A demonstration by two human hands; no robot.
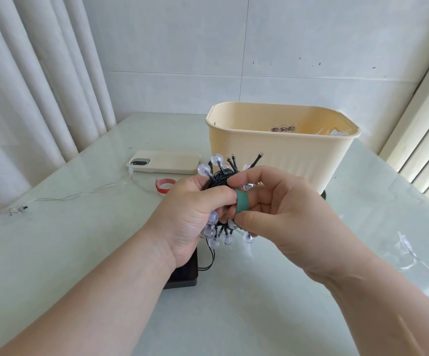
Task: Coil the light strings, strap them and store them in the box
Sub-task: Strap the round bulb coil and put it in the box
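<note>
Over table [79, 240], left fingers [214, 196] clasp upright light-string bundle [221, 176]; right fingers [255, 222] pinch strap [243, 201].

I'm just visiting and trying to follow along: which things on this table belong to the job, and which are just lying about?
Part of the job: left hand and right hand; coiled black light string; green strap; cream box; thin wire light string, waiting; red band, probably another strap.
Just lying about: phone in a cream case.

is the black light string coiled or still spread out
Coiled: the black light string sits bunched in the left hand, while the right hand pinches a green strap against it.
</note>
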